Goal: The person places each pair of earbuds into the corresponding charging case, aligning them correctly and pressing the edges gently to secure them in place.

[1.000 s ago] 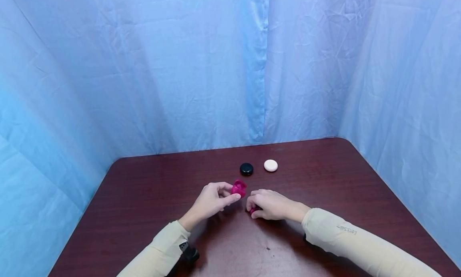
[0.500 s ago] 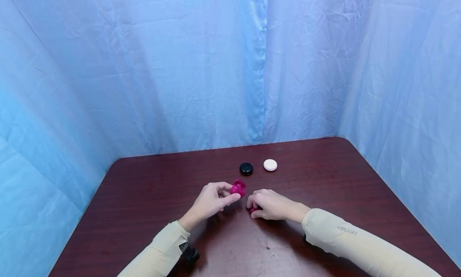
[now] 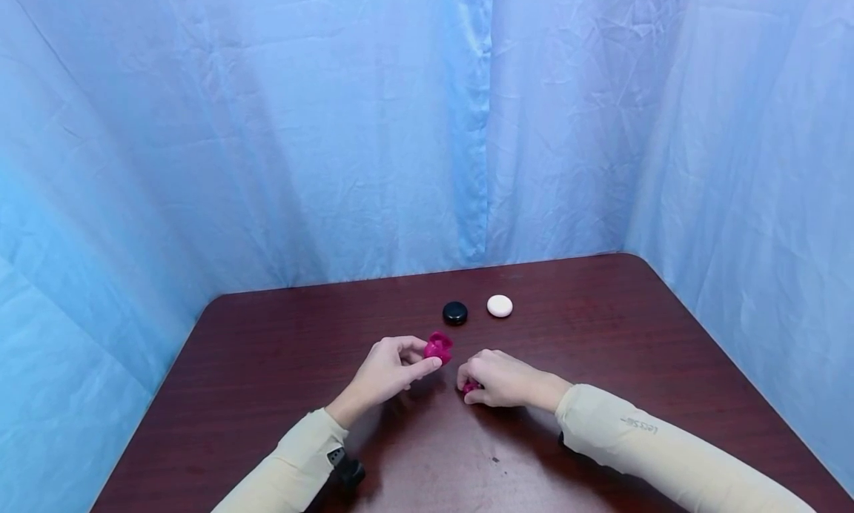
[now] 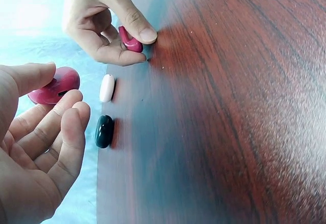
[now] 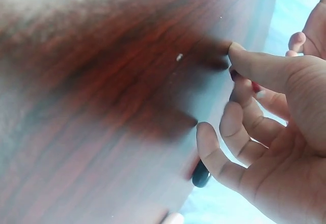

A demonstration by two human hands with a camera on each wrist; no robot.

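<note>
My left hand [image 3: 382, 371] pinches an opened magenta earbud case [image 3: 437, 349] between thumb and fingers, held above the table. Its rounded shell [image 4: 60, 84] with a small dark slot shows in the left wrist view. To the right of it, low at the tabletop, my right hand [image 3: 502, 379] holds a small magenta earbud [image 4: 131, 43] between thumb and fingers. In the right wrist view that earbud is mostly hidden behind the fingers [image 5: 262, 119]. The two hands are a short way apart.
Beyond the hands, a glossy black rounded case [image 3: 455, 313] and a white one [image 3: 500, 305] lie side by side on the dark red wooden table [image 3: 300, 328]. Light blue curtains [image 3: 360, 142] hang close round the table's far and side edges.
</note>
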